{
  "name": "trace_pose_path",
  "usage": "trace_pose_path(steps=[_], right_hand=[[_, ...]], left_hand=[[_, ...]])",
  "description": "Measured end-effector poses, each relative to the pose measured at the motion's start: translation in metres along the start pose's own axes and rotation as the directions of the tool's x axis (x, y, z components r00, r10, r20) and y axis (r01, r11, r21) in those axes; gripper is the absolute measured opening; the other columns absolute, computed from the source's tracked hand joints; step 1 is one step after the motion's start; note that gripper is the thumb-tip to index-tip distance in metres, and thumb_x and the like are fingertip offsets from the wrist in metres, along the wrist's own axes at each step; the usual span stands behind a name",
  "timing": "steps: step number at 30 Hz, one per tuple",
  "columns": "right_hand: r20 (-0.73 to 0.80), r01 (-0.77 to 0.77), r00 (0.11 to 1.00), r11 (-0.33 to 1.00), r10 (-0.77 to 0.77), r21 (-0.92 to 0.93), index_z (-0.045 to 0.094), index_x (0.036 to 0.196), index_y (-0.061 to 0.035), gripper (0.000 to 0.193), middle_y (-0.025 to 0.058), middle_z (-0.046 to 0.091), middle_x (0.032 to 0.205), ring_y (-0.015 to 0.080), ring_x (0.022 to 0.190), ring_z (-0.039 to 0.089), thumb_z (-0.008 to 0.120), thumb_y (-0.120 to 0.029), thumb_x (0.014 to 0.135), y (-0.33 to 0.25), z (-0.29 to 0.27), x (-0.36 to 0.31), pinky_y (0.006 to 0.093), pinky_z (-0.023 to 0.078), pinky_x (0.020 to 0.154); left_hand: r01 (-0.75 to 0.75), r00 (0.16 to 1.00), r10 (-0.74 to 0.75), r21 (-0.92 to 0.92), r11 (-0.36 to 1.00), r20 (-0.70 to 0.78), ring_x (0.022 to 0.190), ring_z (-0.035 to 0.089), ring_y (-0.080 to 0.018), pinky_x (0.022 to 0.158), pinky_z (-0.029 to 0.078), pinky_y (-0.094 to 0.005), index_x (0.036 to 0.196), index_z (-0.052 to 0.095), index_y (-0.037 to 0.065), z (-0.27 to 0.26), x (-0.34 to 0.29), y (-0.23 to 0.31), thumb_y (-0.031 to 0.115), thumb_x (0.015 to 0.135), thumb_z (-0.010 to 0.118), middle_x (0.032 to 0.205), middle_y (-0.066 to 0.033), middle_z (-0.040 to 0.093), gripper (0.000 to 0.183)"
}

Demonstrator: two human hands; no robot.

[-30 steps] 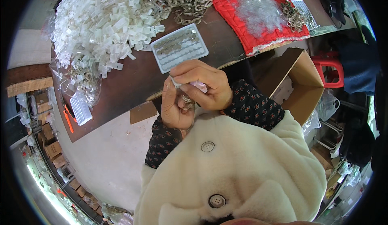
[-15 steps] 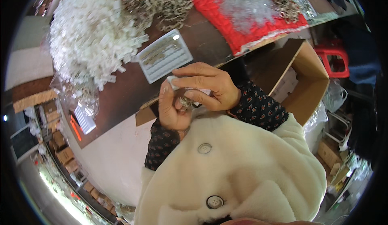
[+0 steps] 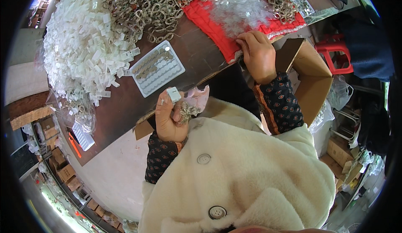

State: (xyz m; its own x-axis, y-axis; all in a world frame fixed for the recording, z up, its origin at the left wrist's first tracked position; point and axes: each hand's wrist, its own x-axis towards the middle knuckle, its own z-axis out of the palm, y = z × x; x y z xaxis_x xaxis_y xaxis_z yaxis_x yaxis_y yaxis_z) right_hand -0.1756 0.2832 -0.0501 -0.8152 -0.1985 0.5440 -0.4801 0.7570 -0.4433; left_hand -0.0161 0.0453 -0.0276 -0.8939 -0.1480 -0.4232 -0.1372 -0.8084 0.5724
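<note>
My left hand [image 3: 166,122] is closed near my body, pinching a small white plastic card [image 3: 173,94] at the fingertips. A little bundle of beige cord loops [image 3: 189,110] sits against the same fingers, beside a pale pink sheet [image 3: 200,96]. My right hand [image 3: 260,57] is at the near edge of the red quilted cloth [image 3: 211,29], fingers bent and pressed together beside a heap of clear plastic bags [image 3: 238,9]. What those fingertips grip, if anything, is too small to make out.
A big heap of white plastic cards [image 3: 79,44] lies left on the brown table [image 3: 190,51], with a pile of cord loops [image 3: 146,7] behind. A white tray of round discs [image 3: 157,69] stands mid-table. An open cardboard box [image 3: 316,80] and red stool [image 3: 337,55] are right.
My right hand has left my left hand and moved up and right to the red cloth. My left hand has stayed near my body, its white card now in plain sight.
</note>
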Motion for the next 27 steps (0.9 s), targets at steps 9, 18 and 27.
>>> trace_pose_path(steps=[9, 18, 27], right_hand=[[0.092, -0.304, 0.949, 0.808, 0.3, 0.505, 0.06, 0.103, -0.002, 0.011, 0.0088, 0.066, 0.085, 0.016, 0.078, 0.067, 0.061, 0.0, 0.092, -0.015, -0.008, 0.019, 0.0269, 0.053, 0.067], [0.45, -0.406, 0.889, 0.31, -0.085, 0.86, 0.057, 0.104, 0.0015, 0.008, 0.0129, 0.065, 0.108, 0.017, 0.098, 0.062, 0.057, -0.003, 0.097, -0.111, -0.012, 0.003, 0.0299, 0.049, 0.088], [0.423, -0.211, 0.865, 0.569, -0.27, 0.795, 0.06, 0.097, 0.0004, 0.005, 0.0146, 0.069, 0.105, 0.017, 0.093, 0.066, 0.059, -0.003, 0.094, -0.166, -0.005, -0.001, 0.0289, 0.05, 0.084]], left_hand=[[-0.023, 0.994, 0.03, -0.063, 0.998, 0.107, 0.052, 0.043, -0.0039, 0.043, 0.034, -0.017, 0.121, 0.056, 0.007, -0.004, -0.003, 0.002, 0.02, 0.096, 0.061, 0.101, -0.0093, 0.068, 0.029], [-0.118, 0.985, 0.113, 0.033, 0.992, 0.131, 0.052, 0.046, -0.004, 0.042, 0.036, -0.0178, 0.115, 0.058, 0.007, 0.006, -0.013, 0.011, 0.015, 0.096, 0.061, 0.099, -0.0111, 0.07, 0.021], [-0.176, 0.972, 0.193, -0.132, 0.976, 0.135, 0.061, 0.051, -0.0058, 0.054, 0.042, -0.0196, 0.11, 0.06, 0.004, -0.003, -0.026, 0.024, 0.008, 0.093, 0.065, 0.091, -0.0057, 0.065, 0.018]])
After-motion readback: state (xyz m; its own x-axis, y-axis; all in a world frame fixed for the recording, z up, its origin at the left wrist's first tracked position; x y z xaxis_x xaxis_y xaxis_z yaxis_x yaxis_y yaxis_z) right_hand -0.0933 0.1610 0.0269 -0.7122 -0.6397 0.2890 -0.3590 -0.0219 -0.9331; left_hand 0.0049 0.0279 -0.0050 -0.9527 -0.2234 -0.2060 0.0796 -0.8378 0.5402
